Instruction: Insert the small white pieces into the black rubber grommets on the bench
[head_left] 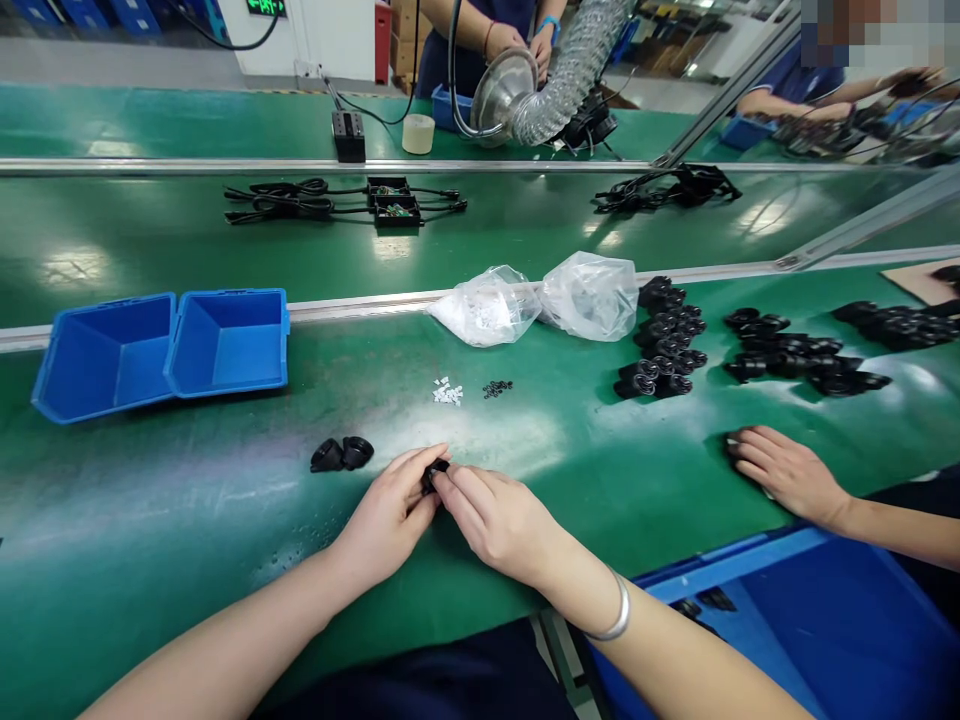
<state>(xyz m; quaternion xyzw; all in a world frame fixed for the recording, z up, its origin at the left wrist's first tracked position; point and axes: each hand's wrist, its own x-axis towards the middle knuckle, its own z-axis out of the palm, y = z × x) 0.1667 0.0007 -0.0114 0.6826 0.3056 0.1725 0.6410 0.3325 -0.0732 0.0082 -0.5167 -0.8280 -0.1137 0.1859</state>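
My left hand (388, 508) is closed around a small black plastic part (433, 474), held just above the green table. The fingertips of my right hand (491, 515) pinch together at the same part; whether they also hold a smaller piece is hidden. To the left of my hands lie two black round plastic parts (343, 454), side by side. Beyond my fingers are a little heap of small white pieces (448, 391) and a scatter of tiny black rings (498, 388).
Two blue bins (229, 345) stand at the left. Clear plastic bags (487, 308) lie behind the small pieces, with rows of black parts (664, 340) to their right. A co-worker's hand (787, 475) rests at the right, above a blue crate (817, 610). Cables (300, 200) lie on the middle belt.
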